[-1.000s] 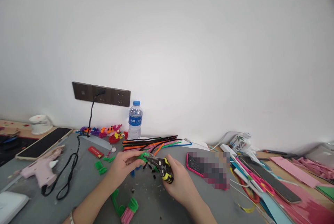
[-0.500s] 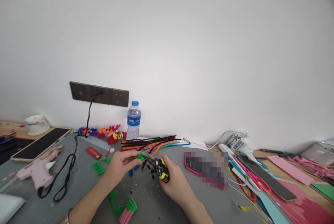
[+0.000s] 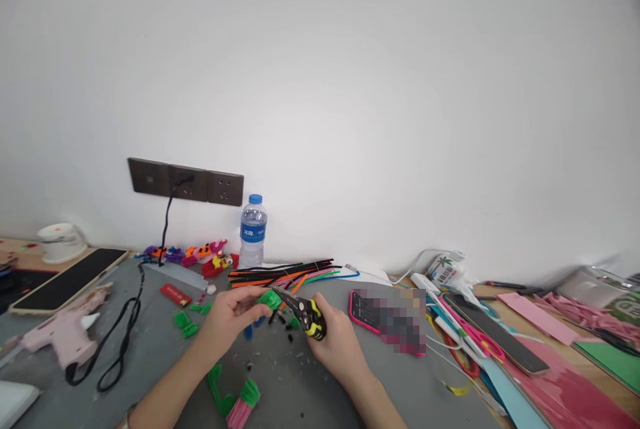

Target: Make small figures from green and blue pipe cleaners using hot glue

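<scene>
Left fingers [image 3: 259, 312] pinch green piece [image 3: 271, 300] — pliers [image 3: 301, 309] just beside.

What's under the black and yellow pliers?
Below the pliers you can see grey tabletop, with small black bits showing just left of the handles. The pliers and right hand cover the rest, so what lies there can't be told.

Green scrap [image 3: 294, 322] now shows on the desk [image 3: 325, 389] below the pliers [image 3: 303, 312] — couldn't see it there a second ago. Way more of the fuzzy green piece [image 3: 270, 299] in the left hand [image 3: 231, 317] is showing too, and the camera's swung slightly right — everything sits further left in view
</scene>
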Available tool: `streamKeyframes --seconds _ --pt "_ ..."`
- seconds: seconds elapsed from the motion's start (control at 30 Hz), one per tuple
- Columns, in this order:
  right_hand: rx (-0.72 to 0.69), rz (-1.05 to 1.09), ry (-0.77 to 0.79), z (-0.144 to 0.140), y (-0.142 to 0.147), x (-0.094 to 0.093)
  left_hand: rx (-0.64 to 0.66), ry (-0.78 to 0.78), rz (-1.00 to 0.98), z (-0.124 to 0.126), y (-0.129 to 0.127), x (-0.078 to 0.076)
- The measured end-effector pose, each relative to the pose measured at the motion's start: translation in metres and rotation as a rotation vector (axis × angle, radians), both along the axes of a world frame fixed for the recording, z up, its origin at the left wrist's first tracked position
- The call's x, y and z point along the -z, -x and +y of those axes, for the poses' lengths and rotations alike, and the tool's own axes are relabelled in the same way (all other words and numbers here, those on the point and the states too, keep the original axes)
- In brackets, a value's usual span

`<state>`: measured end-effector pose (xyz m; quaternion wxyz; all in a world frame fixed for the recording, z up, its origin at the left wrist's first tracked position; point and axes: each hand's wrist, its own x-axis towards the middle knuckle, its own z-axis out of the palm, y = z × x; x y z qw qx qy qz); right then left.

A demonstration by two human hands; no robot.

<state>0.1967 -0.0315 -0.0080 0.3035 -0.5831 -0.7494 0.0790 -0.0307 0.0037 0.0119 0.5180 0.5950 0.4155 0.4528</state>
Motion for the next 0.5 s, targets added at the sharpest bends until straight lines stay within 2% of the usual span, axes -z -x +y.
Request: streamKeyframes --seconds 0.23,0.37,0.5 --pt "0.018 0.165 0.008 0.0017 -0.0066 -0.0071 0.004 -0.019 -0.006 0.0 -0.0022 -0.0052" --pt "-0.001 0.139 0.021 -0.0006 -0.0053 -0.0079 0.035 -0.055 -0.019 -0.0005 -0.0023 -0.0044" --pt "0.009 0.091 0.03 0.0001 -0.0037 -0.0017 0.016 0.021 -0.068 0.0002 -0.0029 -0.0015"
